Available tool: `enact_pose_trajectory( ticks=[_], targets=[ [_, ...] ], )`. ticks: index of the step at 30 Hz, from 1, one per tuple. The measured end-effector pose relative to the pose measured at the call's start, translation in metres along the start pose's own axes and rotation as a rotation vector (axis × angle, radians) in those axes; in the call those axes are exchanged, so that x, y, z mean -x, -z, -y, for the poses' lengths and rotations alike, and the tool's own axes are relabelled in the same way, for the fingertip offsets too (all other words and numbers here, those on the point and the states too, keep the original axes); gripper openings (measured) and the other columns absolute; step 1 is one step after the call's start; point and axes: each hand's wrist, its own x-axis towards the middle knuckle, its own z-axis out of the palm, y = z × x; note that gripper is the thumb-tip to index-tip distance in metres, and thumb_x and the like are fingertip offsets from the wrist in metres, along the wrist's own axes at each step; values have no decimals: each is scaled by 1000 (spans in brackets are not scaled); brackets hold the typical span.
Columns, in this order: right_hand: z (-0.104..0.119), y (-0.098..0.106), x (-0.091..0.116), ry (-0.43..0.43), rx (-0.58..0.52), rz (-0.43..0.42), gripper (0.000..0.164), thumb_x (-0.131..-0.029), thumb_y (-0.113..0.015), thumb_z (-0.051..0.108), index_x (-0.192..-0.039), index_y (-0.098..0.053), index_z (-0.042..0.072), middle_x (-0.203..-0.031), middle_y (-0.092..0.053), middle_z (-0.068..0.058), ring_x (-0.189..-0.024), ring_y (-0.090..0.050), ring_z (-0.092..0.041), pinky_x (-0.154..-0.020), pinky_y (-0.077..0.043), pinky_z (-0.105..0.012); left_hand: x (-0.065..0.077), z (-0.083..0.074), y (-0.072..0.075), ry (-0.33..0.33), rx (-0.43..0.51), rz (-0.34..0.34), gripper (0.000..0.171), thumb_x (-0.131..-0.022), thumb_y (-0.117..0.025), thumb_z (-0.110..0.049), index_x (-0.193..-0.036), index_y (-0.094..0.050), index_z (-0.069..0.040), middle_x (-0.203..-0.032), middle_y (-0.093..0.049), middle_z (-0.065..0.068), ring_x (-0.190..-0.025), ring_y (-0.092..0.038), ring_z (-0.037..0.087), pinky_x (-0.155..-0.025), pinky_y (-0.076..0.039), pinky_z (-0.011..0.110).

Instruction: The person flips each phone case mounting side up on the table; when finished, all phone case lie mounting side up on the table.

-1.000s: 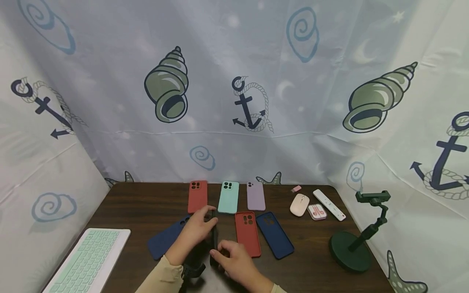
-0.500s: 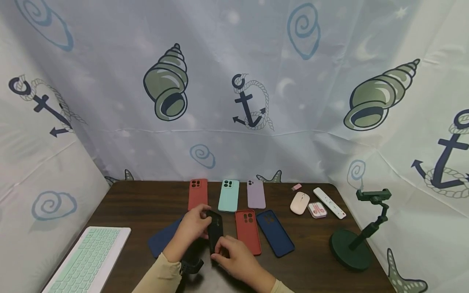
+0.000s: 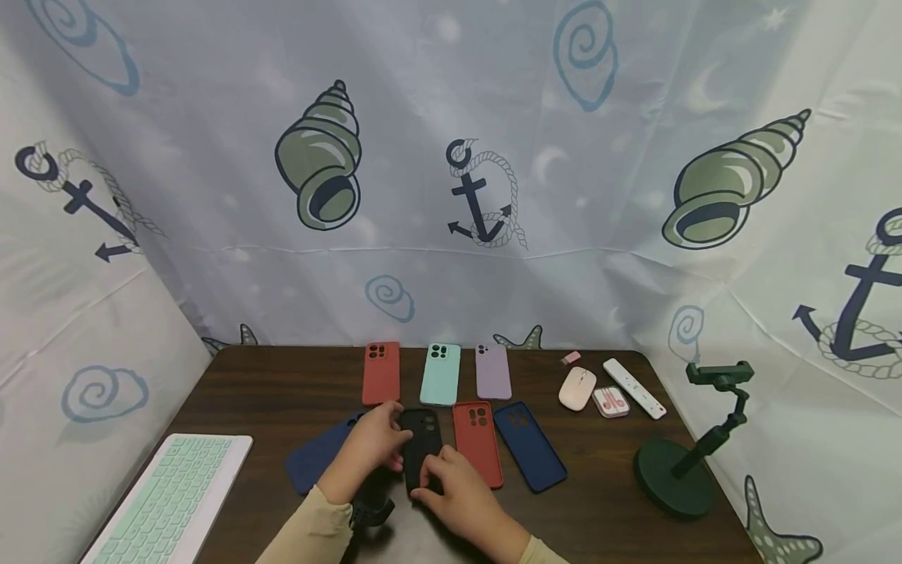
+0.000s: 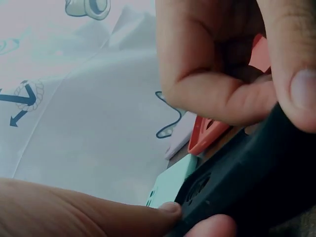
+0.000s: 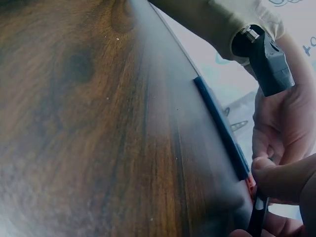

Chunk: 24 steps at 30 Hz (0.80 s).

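In the head view a black phone case (image 3: pixel 421 437) lies between my two hands, its camera cut-outs at the far end. My left hand (image 3: pixel 368 440) pinches its upper left side. With thumb and index finger, my right hand (image 3: pixel 460 492) grips the near end. The left wrist view shows the black case (image 4: pixel 237 170) tilted, fingers of both hands at its edges. Left of it, partly under my left forearm and hand, lies a blue phone case (image 3: pixel 313 458). A red case (image 3: pixel 478 446) and another blue case (image 3: pixel 530 448) lie to the right.
Along the back edge are a red case (image 3: pixel 381 374), a mint case (image 3: pixel 440 374) and a purple one (image 3: pixel 492 372). At right are a mouse (image 3: pixel 577 389), an earphone box (image 3: pixel 611 402), a white remote (image 3: pixel 634 388) and a green stand (image 3: pixel 676 478). A keyboard (image 3: pixel 169 493) sits left.
The black case stood edge-on a second ago; both hands have turned it so that its broad face now shows. The other objects stay where they were.
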Motion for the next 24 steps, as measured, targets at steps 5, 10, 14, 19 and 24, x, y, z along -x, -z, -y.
enact_pose_trajectory(
  ticks=[5, 10, 14, 19, 24],
  targets=[
    [2, 3, 0, 9, 51, 52, 11, -90, -78, 27, -96, -70, 31, -88, -51, 14, -80, -42, 0, -69, -41, -18, 0, 1, -5, -15, -175, 40, 73, -90, -76, -13, -153, -40, -6, -89, -63, 8, -51, -65, 16, -51, -54, 32],
    [5, 5, 0, 33, 112, 68, 20, -90, -78, 20, -107, -76, 29, -91, -52, 15, -85, -43, 1, -73, -43, -19, -1, 3, -7, -21, -137, 71, 76, -89, -76, -7, -154, -38, -9, -86, -61, 9, -51, -66, 18, -48, -54, 32],
    [7, 6, 1, 59, 164, 41, 22, -89, -79, 22, -109, -76, 31, -93, -50, 15, -86, -41, -1, -75, -43, -19, -2, 3, -4, -37, -144, 65, 71, -91, -75, -11, -152, -39, -7, -82, -63, 9, -52, -66, 19, -49, -54, 33],
    [8, 7, 2, 135, 199, -7, 26, -90, -78, 28, -115, -74, 29, -100, -52, 12, -90, -43, -3, -77, -44, -19, -1, 2, 3, -121, -305, -34, 53, -95, -73, -29, -140, -54, -9, -91, -67, 3, -66, -63, 13, -60, -51, 34],
    [9, 11, 1, 216, 170, -47, 31, -94, -74, 31, -125, -70, 27, -114, -54, 8, -102, -48, -7, -86, -49, -25, 6, 0, 12, -286, -329, -100, 35, -95, -72, -33, -125, -65, -17, -102, -66, 1, -85, -62, 13, -72, -52, 38]
  ],
)
